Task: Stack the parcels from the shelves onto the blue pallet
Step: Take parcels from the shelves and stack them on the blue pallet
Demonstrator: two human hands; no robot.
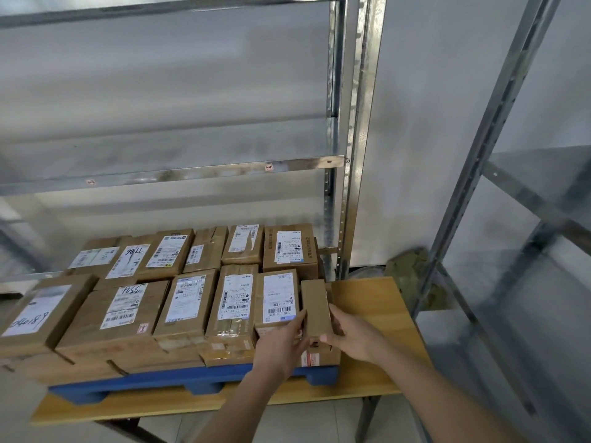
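A narrow brown parcel [316,306] stands on edge at the right end of the front row of parcels on the blue pallet [179,382]. My left hand [283,342] holds its left side and my right hand [355,335] grips its right side, thumb at the near end. Several labelled cardboard parcels [188,300] cover the pallet in two rows. Part of the held parcel's lower end is hidden by my fingers.
The pallet lies on a wooden table [371,302] with bare wood to its right. Behind stands a metal shelf unit [179,174] with bare shelves. A second metal rack [499,199] rises at the right. A green bundle [412,270] sits on the floor behind the table.
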